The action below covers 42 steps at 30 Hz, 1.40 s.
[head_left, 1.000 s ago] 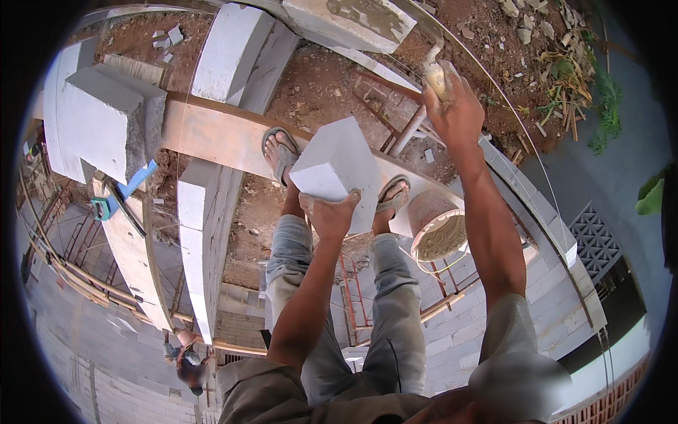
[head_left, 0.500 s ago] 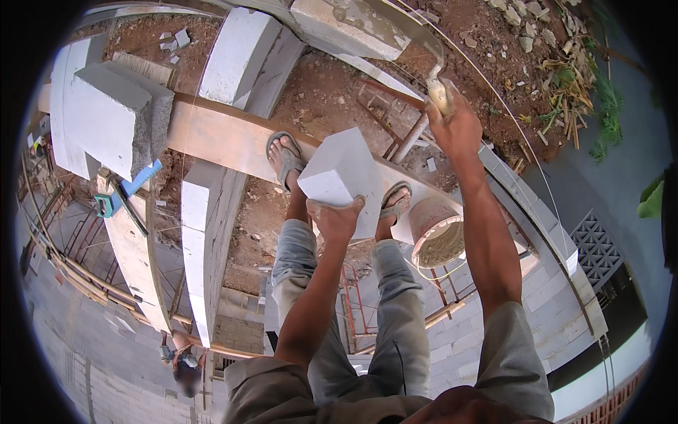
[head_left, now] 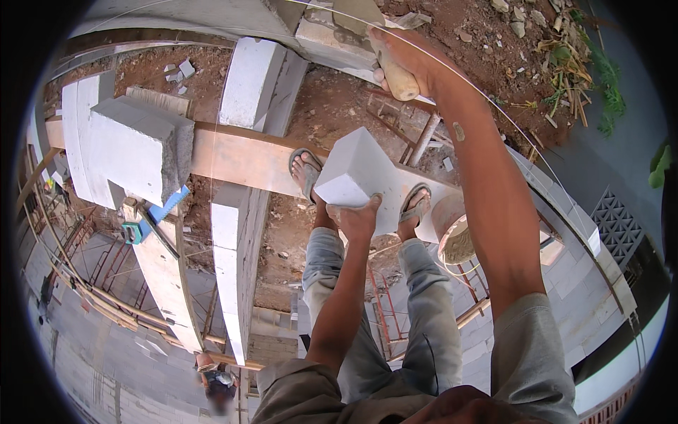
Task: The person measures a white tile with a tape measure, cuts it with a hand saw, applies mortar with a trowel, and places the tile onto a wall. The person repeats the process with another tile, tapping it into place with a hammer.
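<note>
My left hand [head_left: 355, 216] is wrapped round the near end of a white lightweight concrete block [head_left: 360, 169], held tilted in front of my legs. My right arm stretches to the far side. There my right hand [head_left: 415, 58] is closed on the wooden handle of a trowel [head_left: 401, 82], over the top of a pale block wall [head_left: 326, 37]. Grey mortar shows around the trowel's far end, where blade and mortar are hard to tell apart. A bucket of mortar [head_left: 459, 240] stands beside my right foot.
Both sandalled feet stand on a wooden plank [head_left: 240, 157] above red soil. A large white block [head_left: 134, 148] rests at the left, near a blue-bladed handsaw [head_left: 161, 214] on a board. A taut string [head_left: 526, 138] crosses by my right arm. Another person [head_left: 219, 385] is far below left.
My right hand and the trowel have moved away from me and leftward, onto the wall top. The block stays in my left hand. The whole view has shifted slightly.
</note>
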Each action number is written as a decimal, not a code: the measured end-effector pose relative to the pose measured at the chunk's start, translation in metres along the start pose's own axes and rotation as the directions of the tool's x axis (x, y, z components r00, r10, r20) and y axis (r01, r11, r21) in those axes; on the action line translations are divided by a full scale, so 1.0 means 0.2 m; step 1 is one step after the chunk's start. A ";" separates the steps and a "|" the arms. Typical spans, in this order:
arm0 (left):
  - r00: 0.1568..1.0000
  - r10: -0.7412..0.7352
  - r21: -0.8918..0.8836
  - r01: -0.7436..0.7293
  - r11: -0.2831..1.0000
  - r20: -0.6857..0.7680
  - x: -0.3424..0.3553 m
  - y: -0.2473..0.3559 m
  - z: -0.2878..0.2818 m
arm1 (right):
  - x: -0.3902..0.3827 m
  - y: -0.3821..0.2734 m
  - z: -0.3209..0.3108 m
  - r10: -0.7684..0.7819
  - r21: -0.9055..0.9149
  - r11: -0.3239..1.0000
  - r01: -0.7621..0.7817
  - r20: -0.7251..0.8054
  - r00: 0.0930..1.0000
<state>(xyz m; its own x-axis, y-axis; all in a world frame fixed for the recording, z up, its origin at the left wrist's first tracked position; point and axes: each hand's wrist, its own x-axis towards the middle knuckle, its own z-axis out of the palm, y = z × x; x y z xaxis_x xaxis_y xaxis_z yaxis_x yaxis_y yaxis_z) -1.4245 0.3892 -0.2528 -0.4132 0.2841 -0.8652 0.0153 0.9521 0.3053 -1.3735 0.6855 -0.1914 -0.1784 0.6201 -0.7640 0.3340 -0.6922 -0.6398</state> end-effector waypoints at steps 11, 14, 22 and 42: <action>0.994 0.097 0.114 -0.090 0.989 -0.057 0.09 -0.24 0.07 | -0.17 0.37 -0.38 0.153 -0.031 0.982 -0.188 -0.456 0.877; 0.999 0.017 0.084 -0.020 0.996 0.035 0.07 -0.17 0.02 | -0.39 0.53 -0.32 -0.098 -0.320 0.947 -0.031 -0.381 0.919; 0.979 0.118 0.149 -0.094 0.984 -0.164 0.09 -0.41 0.15 | -0.15 0.60 0.26 -0.213 -0.501 0.860 0.097 -0.179 0.960; 0.999 -0.037 0.218 0.033 0.975 0.016 -0.05 -0.21 0.10 | -0.48 1.11 0.03 -0.548 -0.604 0.761 0.238 -0.402 0.734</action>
<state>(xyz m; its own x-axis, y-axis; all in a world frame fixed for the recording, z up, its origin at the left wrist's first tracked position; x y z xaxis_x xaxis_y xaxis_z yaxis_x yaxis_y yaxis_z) -1.4031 0.3475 -0.2646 -0.3988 0.2500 -0.8823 0.2000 0.9627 0.1823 -1.2883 0.4695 -0.2598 0.0580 0.9826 -0.1767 0.7705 -0.1566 -0.6179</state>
